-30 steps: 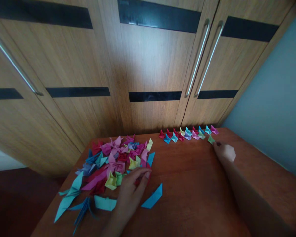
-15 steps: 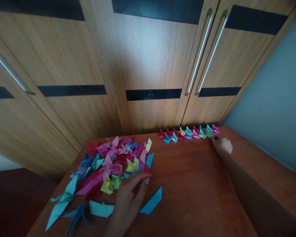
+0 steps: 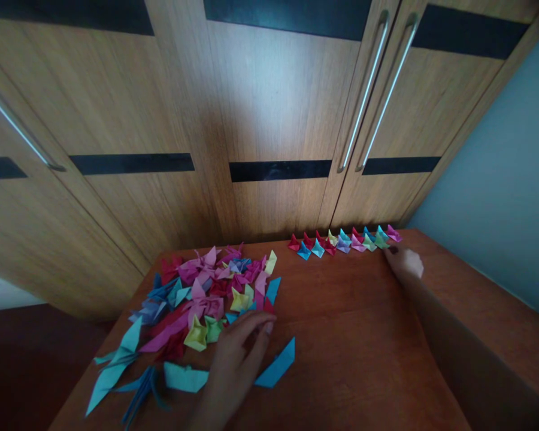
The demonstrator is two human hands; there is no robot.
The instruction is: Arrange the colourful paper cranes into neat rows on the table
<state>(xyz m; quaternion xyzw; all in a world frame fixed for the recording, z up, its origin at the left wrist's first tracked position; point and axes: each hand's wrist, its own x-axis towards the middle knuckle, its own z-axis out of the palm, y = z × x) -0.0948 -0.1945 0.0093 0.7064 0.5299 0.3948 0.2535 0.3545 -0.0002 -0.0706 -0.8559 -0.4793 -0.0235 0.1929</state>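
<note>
My right hand (image 3: 404,263) reaches to the right end of a double row of small folded paper boats along the table's back. Its bent fingertips are at a green paper boat (image 3: 381,240), and the finger side is partly hidden. A pink boat (image 3: 394,233) sits just behind. My left hand (image 3: 240,350) rests at the front right of a pile of folded paper pieces, thumb and fingertips pinched together. A red paper piece (image 3: 268,306) shows just beyond those fingertips; whether they grip it is unclear. Beneath the hand, a blue folded strip (image 3: 278,365) pokes out to the right.
The pile holds pink paper cranes (image 3: 202,302), yellow pieces (image 3: 196,334) and a long turquoise crane (image 3: 117,365) near the left edge. Wooden cabinet doors (image 3: 278,108) rise directly behind the reddish-brown table (image 3: 341,335). A pale wall (image 3: 498,179) stands on the right.
Both hands stay in nearly the same places. The green boat by my right fingertips has shifted very slightly. The whole view has drifted a little.
</note>
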